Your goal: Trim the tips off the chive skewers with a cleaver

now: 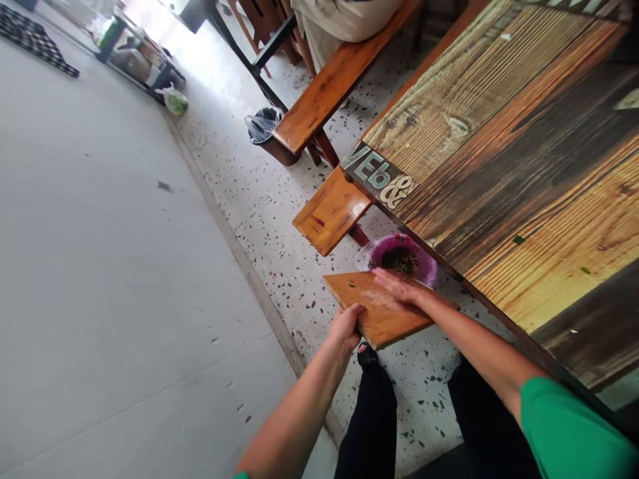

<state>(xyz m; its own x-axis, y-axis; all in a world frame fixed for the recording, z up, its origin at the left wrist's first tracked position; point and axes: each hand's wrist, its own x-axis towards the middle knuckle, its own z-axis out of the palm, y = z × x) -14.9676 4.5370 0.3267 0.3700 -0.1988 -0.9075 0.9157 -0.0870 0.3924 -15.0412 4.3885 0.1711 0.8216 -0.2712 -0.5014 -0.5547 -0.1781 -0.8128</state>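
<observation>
My left hand (345, 327) grips the near-left edge of a wooden cutting board (394, 318), thumb on top. The board is held tilted above the floor, its far edge next to a pink-purple basin (426, 267). My right hand (397, 287) lies flat on the board's upper face with the fingers stretched toward the basin. A small green scrap (352, 285) sticks to the board. Inside the basin is a dark, chopped leafy mass (401, 259), partly hidden by the board and my right hand.
A wood-patterned table (499, 166) with a few green bits fills the right. Beyond the basin stand a wooden stool (332, 209), a bench (344, 76) with a seated person, and a lined bin (272, 136). A white wall (124, 266) runs along the left.
</observation>
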